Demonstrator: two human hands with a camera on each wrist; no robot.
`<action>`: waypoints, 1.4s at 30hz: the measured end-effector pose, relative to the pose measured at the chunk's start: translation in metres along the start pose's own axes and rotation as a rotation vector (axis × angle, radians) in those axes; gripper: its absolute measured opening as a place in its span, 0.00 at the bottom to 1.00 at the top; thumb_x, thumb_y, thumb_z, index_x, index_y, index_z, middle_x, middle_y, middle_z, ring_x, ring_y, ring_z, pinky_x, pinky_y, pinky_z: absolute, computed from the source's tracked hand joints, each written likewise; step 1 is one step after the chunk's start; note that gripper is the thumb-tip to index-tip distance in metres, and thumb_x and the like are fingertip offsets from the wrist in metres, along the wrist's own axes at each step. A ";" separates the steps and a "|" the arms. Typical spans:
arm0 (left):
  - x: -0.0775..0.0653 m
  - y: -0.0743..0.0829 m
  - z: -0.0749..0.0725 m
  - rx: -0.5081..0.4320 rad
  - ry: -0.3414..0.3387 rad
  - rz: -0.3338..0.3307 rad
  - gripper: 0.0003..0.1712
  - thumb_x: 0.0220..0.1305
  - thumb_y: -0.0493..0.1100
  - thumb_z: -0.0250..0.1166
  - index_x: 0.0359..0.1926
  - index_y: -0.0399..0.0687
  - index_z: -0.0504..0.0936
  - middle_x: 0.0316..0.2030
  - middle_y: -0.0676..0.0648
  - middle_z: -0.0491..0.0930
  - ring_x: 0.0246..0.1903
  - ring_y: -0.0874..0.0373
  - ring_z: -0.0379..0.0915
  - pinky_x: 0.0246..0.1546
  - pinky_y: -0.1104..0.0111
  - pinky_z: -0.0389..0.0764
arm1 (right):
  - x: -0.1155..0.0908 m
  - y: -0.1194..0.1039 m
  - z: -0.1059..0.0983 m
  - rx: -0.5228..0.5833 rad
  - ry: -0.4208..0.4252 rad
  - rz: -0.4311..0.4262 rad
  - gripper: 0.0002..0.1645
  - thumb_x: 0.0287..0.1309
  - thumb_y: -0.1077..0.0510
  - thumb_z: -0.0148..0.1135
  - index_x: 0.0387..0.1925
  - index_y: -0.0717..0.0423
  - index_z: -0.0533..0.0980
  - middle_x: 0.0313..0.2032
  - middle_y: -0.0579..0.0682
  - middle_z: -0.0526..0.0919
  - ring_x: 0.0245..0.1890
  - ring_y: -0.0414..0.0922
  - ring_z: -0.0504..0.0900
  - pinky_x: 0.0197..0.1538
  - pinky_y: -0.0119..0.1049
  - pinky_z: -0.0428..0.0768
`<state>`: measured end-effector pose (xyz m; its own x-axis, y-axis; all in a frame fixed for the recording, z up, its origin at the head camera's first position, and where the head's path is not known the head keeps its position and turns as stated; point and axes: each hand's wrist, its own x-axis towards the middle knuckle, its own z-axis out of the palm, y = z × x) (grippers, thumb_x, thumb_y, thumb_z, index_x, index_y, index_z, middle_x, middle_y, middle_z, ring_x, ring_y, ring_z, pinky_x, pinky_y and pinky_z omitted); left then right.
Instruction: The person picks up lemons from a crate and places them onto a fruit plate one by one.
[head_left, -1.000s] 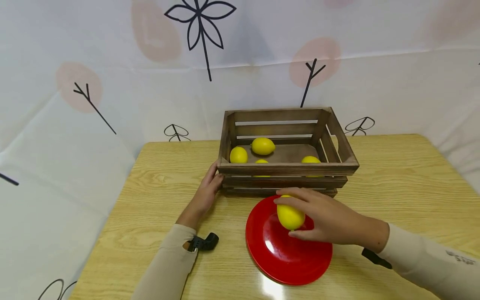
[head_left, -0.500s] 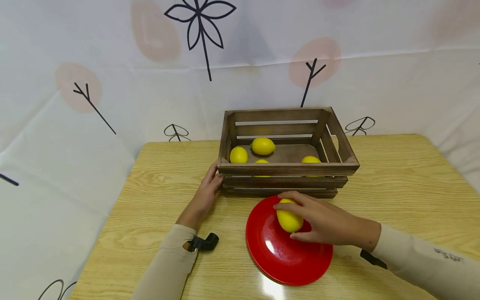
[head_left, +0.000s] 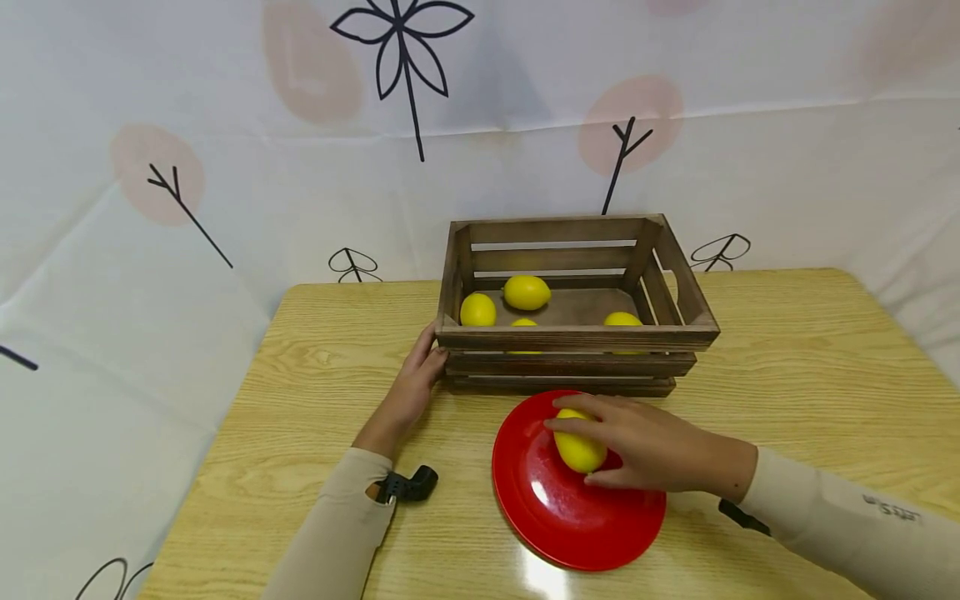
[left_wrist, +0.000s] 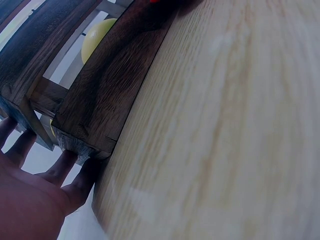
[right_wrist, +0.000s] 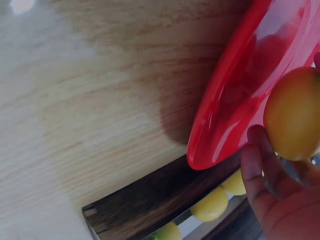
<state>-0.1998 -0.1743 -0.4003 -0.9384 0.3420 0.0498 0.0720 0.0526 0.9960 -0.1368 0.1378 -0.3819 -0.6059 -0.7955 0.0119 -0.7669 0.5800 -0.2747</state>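
A yellow lemon (head_left: 579, 450) is held between the fingers and thumb of my right hand (head_left: 645, 446), low over the red plate (head_left: 570, 533). In the right wrist view the lemon (right_wrist: 295, 115) overlaps the plate's inner face, with fingertips against its side. My left hand (head_left: 411, 385) rests on the left end of a brown slatted wooden crate (head_left: 577, 337) behind the plate. The left wrist view shows that hand's fingers (left_wrist: 59, 170) stretched out, their tips touching the ends of the crate's slats.
Several more lemons lie inside the crate, one lemon (head_left: 527, 292) toward its back. Crate and plate stand on a wood-grain table (head_left: 315, 400). A white cloth (head_left: 247, 100) with flower drawings hangs behind the table's far edge.
My right hand has lowered the lemon slightly toward the plate and toward me. The left hand and the crate have stayed in place.
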 end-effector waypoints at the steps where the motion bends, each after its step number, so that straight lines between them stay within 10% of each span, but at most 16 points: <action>1: 0.000 0.000 0.000 0.001 0.000 -0.002 0.27 0.73 0.44 0.41 0.70 0.57 0.50 0.71 0.50 0.43 0.68 0.51 0.46 0.66 0.52 0.52 | 0.000 0.000 0.000 -0.003 -0.003 -0.001 0.42 0.45 0.45 0.70 0.63 0.34 0.63 0.62 0.44 0.65 0.56 0.46 0.71 0.46 0.41 0.79; 12: 0.000 0.000 0.001 0.003 0.014 -0.008 0.27 0.73 0.44 0.42 0.70 0.58 0.50 0.71 0.50 0.45 0.67 0.51 0.49 0.65 0.54 0.53 | -0.001 -0.001 -0.010 -0.079 0.036 -0.031 0.36 0.47 0.44 0.68 0.60 0.36 0.68 0.60 0.45 0.68 0.53 0.45 0.75 0.44 0.39 0.80; 32: -0.001 -0.002 0.000 0.007 0.019 0.005 0.28 0.72 0.43 0.42 0.71 0.57 0.50 0.71 0.50 0.47 0.66 0.51 0.50 0.64 0.54 0.56 | 0.001 -0.003 -0.109 -0.280 0.270 -0.129 0.21 0.57 0.43 0.59 0.50 0.45 0.77 0.50 0.46 0.77 0.48 0.44 0.77 0.41 0.39 0.81; 42: 0.001 -0.005 -0.002 -0.037 -0.001 0.018 0.29 0.71 0.39 0.43 0.71 0.53 0.49 0.70 0.46 0.46 0.65 0.48 0.53 0.63 0.55 0.56 | 0.013 0.002 -0.136 -0.356 0.243 -0.121 0.21 0.47 0.52 0.69 0.46 0.45 0.78 0.49 0.49 0.77 0.46 0.48 0.77 0.43 0.43 0.79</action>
<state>-0.2014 -0.1758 -0.4052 -0.9366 0.3438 0.0672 0.0758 0.0116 0.9971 -0.1752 0.1526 -0.2516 -0.5071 -0.8215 0.2609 -0.8346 0.5436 0.0896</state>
